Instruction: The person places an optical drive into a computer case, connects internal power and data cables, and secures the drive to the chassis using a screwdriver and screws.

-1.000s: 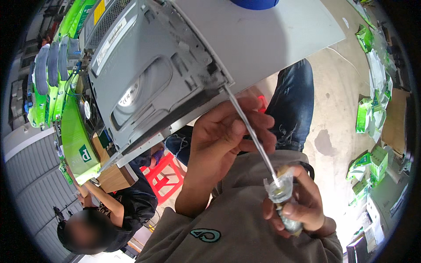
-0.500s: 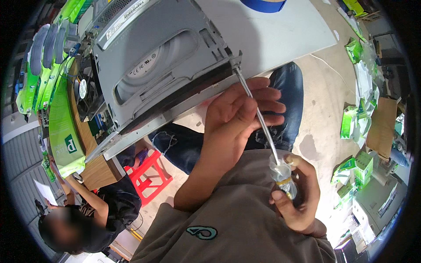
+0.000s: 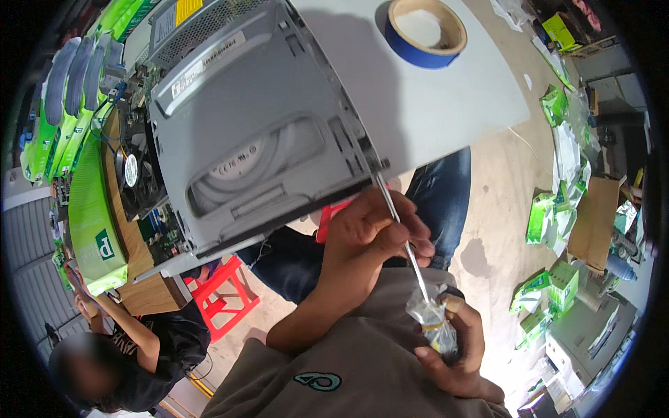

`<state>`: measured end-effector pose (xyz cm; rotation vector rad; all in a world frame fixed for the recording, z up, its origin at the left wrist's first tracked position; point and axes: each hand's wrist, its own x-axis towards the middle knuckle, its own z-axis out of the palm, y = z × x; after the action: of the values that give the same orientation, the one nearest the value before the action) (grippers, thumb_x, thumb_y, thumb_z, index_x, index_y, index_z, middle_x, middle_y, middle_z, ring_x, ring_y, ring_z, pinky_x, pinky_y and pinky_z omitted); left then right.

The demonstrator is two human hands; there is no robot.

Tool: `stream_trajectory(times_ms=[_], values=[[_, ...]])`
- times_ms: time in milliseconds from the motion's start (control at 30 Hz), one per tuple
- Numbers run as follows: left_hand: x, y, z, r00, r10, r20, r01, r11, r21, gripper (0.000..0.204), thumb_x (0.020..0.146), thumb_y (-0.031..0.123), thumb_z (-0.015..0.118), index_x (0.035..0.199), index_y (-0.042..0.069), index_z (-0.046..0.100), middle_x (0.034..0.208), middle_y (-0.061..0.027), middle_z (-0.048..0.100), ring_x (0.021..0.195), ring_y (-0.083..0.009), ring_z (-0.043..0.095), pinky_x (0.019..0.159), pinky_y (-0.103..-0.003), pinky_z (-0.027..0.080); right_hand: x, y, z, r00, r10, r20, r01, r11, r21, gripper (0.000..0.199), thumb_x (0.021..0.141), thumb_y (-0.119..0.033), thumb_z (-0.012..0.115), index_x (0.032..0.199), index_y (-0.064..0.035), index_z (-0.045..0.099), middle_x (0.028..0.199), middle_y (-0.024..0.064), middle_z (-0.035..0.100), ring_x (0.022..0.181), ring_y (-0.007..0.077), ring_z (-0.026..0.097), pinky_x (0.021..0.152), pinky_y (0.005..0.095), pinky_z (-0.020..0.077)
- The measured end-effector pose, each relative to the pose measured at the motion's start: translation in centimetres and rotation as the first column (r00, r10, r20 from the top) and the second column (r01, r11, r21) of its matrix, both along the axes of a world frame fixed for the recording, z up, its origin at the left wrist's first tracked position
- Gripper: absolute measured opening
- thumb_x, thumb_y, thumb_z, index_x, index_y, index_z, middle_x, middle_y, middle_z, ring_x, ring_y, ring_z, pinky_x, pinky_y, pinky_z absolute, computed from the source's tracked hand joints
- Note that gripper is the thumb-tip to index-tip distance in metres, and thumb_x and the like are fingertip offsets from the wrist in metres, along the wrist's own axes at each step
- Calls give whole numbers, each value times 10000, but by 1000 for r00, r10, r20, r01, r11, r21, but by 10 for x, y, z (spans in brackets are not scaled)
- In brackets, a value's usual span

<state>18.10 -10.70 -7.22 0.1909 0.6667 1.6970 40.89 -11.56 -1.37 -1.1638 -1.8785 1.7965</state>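
A grey metal computer case (image 3: pixel 272 150) lies on a white table, with a round drive showing through its oval opening. My right hand (image 3: pixel 456 348) grips a screwdriver (image 3: pixel 410 254) by its handle, which is wrapped in clear plastic with a yellow band. The long steel shaft slants up to the case's near right corner, and its tip meets the edge there. Along the shaft, my left hand (image 3: pixel 369 240) has its thumb and curled fingers around the metal, just below that corner.
A blue tape roll (image 3: pixel 425 35) stands on the white table (image 3: pixel 481 97) beyond the case. Left of it are a black fan (image 3: pixel 136 174) and green packages (image 3: pixel 94 223). Another person (image 3: pixel 146 348) sits lower left near a red stool (image 3: pixel 223 299). Boxes and green packs line the right.
The view has shifted, so the case sits lower and the whole tape roll shows. My left fingers, more spread before, are now curled closer around the shaft. The screwdriver stays at the corner.
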Motion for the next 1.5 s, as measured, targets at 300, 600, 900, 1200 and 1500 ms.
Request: stream_trajectory(times_ms=[300, 600, 900, 1200, 1500], values=[[-17, -6, 6, 943, -257, 211, 292, 944, -156, 208, 925, -73, 622, 1123, -22, 586, 947, -227, 692, 954, -365, 729, 877, -542, 613, -14, 23, 15, 870, -458, -182, 64, 472, -879, 720, 891, -227, 770, 1428, 20, 360, 1052, 176, 610, 830, 217, 633, 686, 307, 504], [-30, 4, -2, 872, -374, 316, 397, 918, -12, 167, 961, -69, 577, 1112, 1, 574, 899, -207, 674, 919, -362, 713, 899, -544, 586, -25, 24, 18, 935, -352, 32, 287, 704, -650, 803, 808, -325, 838, 1400, 28, 425, 1237, 144, 594, 1094, 219, 601, 963, 362, 470], [-36, 3, -4, 836, -422, 350, 444, 896, 18, 149, 974, -58, 567, 1109, 6, 567, 901, -204, 672, 920, -363, 708, 910, -546, 576, -30, 27, 20, 954, -291, 73, 241, 597, -765, 730, 813, -288, 857, 1356, 24, 482, 1271, 158, 600, 1169, 230, 573, 1036, 392, 417], [-25, 4, 4, 854, -394, 340, 400, 915, 58, 132, 987, -46, 558, 1106, 10, 561, 902, -201, 671, 921, -364, 704, 922, -549, 566, -26, 25, 7, 933, -359, -17, 265, 720, -641, 785, 759, -150, 860, 1342, 87, 391, 1059, 301, 659, 703, 286, 702, 593, 350, 555], [-4, 4, 7, 995, -93, -25, 93, 996, -4, 236, 999, 107, 642, 1149, -44, 540, 926, -165, 663, 875, -278, 715, 800, -469, 639, -12, -1, 21, 943, -11, 332, -143, 888, 437, 723, 757, 1, 812, 1385, 43, 455, 1257, 282, 609, 1076, 443, 660, 843, 433, 569]])
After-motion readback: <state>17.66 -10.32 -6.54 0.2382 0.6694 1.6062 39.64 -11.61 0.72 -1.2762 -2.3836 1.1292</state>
